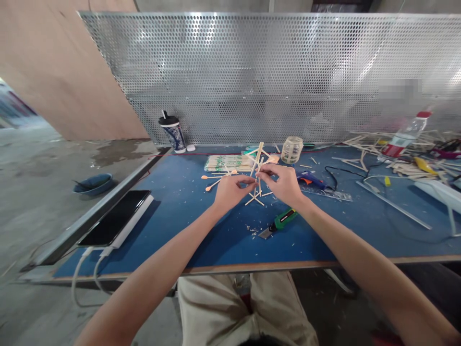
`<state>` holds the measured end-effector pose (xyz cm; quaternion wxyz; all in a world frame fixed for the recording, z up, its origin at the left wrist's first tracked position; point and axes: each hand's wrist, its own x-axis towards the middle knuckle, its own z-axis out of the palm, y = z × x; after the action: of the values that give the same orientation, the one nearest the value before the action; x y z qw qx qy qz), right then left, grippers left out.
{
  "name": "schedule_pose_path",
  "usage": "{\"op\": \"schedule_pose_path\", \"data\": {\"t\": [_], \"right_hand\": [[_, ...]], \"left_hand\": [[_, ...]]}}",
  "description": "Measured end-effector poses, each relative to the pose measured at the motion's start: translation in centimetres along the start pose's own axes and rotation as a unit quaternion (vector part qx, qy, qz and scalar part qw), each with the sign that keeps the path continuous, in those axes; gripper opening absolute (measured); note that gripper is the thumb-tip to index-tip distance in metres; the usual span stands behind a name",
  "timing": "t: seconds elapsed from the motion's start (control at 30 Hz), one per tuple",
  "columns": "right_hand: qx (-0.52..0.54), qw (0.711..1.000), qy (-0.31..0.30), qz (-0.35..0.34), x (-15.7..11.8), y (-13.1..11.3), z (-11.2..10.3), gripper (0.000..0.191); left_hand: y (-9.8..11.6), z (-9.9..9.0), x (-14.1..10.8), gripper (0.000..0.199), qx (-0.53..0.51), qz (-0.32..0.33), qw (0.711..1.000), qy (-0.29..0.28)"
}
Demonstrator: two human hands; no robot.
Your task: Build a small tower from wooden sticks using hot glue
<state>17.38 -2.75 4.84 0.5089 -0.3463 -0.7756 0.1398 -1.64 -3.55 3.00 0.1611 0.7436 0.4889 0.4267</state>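
Note:
A small frame of pale wooden sticks (255,197) stands on the blue table in front of me, its splayed lower sticks resting on the tabletop. My left hand (233,191) comes at it from the left, thumb and fingertips pinched at its middle. From the other side, my right hand (283,183) pinches a thin stick of the frame between thumb and index finger. The fingertips nearly meet, and they hide the exact joint. Below my hands lies a green utility knife (285,218), blade out, among shavings. Orange-tipped sticks (213,185) lie beside my left hand.
Behind the frame are a packet of sticks (225,162) and a glass jar (292,150). A blue glue gun (312,180) rests on the right, with loose sticks and a bottle (405,137) beyond. A tumbler (173,134) and phone (115,218) are left. A perforated metal panel (252,77) borders the back.

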Motion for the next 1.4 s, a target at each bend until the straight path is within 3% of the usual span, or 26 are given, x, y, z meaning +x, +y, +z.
{"op": "schedule_pose_path", "data": {"t": [0.53,0.77,1.0,1.4], "right_hand": [[0.027,0.998,-0.030,0.047,0.8,0.0,0.6,0.017],[0.002,0.999,-0.026,0.019,1.1,-0.1,1.0,0.016],[0.066,0.997,0.008,0.048,0.9,0.8,2.0,0.019],[0.162,0.983,0.002,0.086,-0.1,1.8,2.5,0.020]], "left_hand": [[-0.1,-0.1,0.2,0.028,-0.005,0.000,1.000,-0.012],[-0.2,-0.3,0.3,0.026,-0.005,0.010,1.000,-0.013],[-0.2,-0.3,0.4,0.024,0.004,0.017,1.000,-0.010],[0.0,-0.3,0.0,0.027,0.034,0.007,0.999,0.001]]}}
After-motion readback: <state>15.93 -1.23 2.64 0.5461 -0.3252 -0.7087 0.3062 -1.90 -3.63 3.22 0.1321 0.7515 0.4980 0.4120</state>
